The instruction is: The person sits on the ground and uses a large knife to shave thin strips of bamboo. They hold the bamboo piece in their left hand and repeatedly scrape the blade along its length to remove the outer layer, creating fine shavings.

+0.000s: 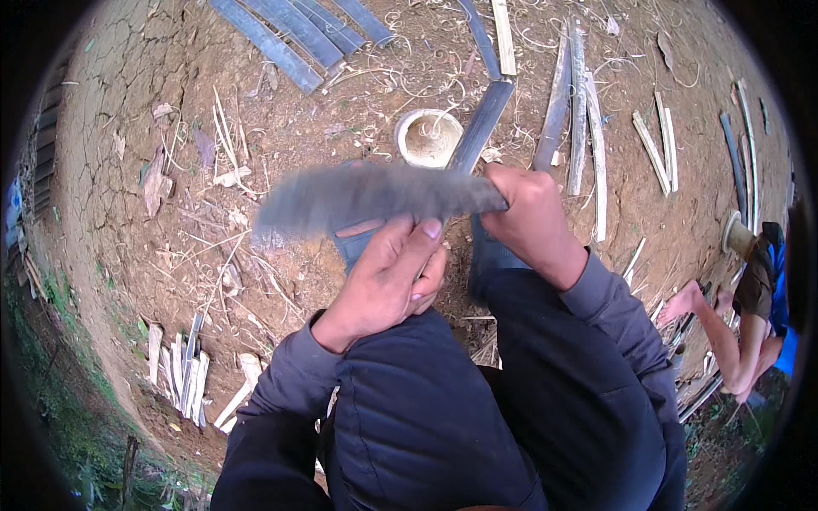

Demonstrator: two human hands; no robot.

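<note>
right hand (pixel 530 213) clenched on the blurred blade (pixel 366 198), left hand (pixel 394 274) pinching a bamboo strip (pixel 480 128).

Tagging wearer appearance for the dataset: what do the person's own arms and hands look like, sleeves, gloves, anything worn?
Both hands are bare: no gloves, rings or watch visible on the left hand or right hand. Both forearms are covered by long dark navy sleeves, soft fabric with plain cuffs ending at the wrists. No markings or logos visible. Fingers show short nails.
</note>
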